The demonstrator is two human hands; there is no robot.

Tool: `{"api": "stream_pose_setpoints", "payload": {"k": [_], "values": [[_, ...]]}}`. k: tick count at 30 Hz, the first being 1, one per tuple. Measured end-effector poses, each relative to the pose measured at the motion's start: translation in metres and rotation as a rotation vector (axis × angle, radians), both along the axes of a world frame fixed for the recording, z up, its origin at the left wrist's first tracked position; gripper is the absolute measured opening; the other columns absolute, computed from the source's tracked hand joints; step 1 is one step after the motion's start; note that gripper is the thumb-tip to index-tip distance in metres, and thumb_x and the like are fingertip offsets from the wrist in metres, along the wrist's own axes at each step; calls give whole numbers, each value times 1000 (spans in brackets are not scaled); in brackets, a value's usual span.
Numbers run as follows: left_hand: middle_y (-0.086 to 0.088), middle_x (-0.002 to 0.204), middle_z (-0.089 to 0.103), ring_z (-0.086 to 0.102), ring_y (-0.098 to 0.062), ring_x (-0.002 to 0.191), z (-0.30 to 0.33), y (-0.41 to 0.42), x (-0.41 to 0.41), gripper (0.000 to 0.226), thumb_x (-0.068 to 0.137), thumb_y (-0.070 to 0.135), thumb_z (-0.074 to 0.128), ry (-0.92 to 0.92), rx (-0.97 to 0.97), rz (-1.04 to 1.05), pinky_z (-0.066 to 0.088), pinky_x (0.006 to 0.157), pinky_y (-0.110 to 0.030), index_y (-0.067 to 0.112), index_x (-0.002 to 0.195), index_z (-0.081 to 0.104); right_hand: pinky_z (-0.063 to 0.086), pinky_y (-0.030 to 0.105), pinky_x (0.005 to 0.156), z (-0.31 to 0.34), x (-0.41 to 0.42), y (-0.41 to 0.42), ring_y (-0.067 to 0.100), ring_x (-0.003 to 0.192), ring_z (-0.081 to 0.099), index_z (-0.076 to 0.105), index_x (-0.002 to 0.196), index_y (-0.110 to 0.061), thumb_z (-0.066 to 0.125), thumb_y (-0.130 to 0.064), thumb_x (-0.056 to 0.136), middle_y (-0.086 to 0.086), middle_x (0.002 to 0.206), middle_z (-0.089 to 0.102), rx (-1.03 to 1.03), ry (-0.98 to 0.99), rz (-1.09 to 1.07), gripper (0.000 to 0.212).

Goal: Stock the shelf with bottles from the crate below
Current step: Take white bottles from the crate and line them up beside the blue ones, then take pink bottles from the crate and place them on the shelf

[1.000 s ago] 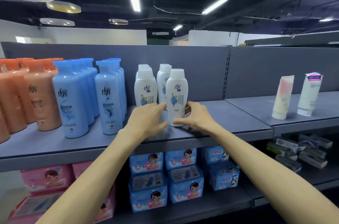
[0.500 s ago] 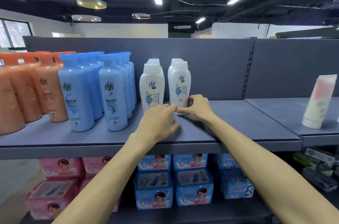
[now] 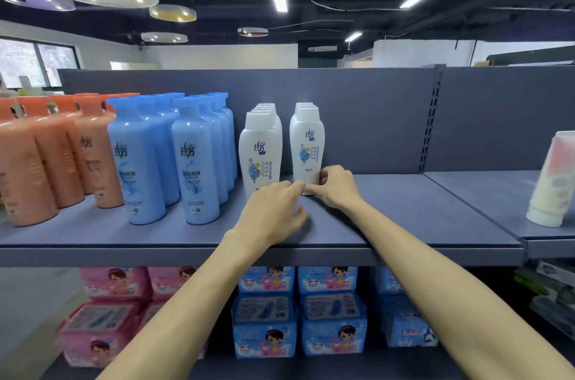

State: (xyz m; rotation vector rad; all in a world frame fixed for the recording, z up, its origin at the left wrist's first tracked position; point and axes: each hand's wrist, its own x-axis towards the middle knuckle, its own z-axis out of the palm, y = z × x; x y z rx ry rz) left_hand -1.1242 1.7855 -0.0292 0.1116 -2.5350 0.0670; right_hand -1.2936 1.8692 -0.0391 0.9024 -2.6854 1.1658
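Observation:
Two rows of white bottles stand on the grey shelf, just right of the blue ones. My right hand grips the base of the front bottle of the right row, thumb in front and fingers round its right side. My left hand hovers low over the shelf in front of the left row's front bottle, hiding its base. Its relaxed fingertips reach the base of the right bottle. Both bottles stand upright. No crate is in view.
Blue bottles and orange bottles fill the shelf to the left. A pale tube stands on the adjoining shelf at right. Bare shelf lies right of the white bottles. Pink packs and blue packs sit on the shelf below.
The front white bottle has slid back into line with its row. Both hands have dropped to its base, and my view has shifted left and closer.

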Motion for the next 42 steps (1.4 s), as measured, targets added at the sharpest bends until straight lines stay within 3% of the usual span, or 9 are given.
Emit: {"api": "stream_pose_setpoints", "payload": {"k": [4,7,12,17,23,27,33,37,42], "values": [[-1,88,58,56,-26,82,1,1,5,24,89,35,49,-12,-33,9,49,69,-40,18,105,49,47,35,69,10,20,7,26,89,55,50,96,-10,80,-37,76,3,98,57,24,42,-56,44],[0,87,58,57,-26,81,6,1,9,22,89,34,49,-12,-33,10,49,69,-40,18,105,49,44,34,69,20,35,18,31,95,55,52,100,-8,73,-30,82,9,105,58,118,74,-44,35],[1,93,59,59,-25,86,6,17,28,25,90,34,49,23,-14,-29,49,69,-40,18,109,51,47,36,83,22,77,58,30,109,56,55,123,-11,69,-32,87,10,117,64,185,256,14,44],[5,80,56,56,-20,73,-28,41,64,16,87,32,54,131,-20,-163,48,56,-36,19,97,54,54,38,90,-18,142,115,15,102,67,64,120,-18,73,-28,87,-3,110,72,26,382,53,36],[4,77,54,56,-22,70,-75,48,74,17,85,33,56,71,24,-189,46,51,-34,18,92,51,53,35,85,-56,166,131,15,97,62,64,115,-17,74,-23,86,-5,105,65,-8,480,53,32],[8,77,53,56,-18,72,-113,52,80,17,86,35,54,-4,134,-154,48,55,-36,20,95,53,54,36,85,-104,176,139,14,97,63,63,118,-18,73,-26,86,-4,106,64,55,357,78,34],[9,74,52,50,-11,67,-205,82,102,14,89,36,53,-153,441,-90,47,58,-32,24,94,53,51,33,84,-213,198,149,18,104,62,61,119,-21,69,-36,88,-3,112,65,402,9,90,35],[9,77,55,55,-13,73,-269,101,119,15,86,35,56,-266,634,40,46,62,-32,24,95,55,48,34,79,-276,219,158,22,100,63,61,115,-20,71,-34,85,0,107,65,532,-195,104,34],[7,84,60,60,-19,80,-339,111,154,16,84,34,54,-455,682,145,48,65,-35,23,95,55,51,36,78,-339,254,171,27,95,64,61,107,-16,70,-23,83,4,101,66,572,-359,142,27]]}}
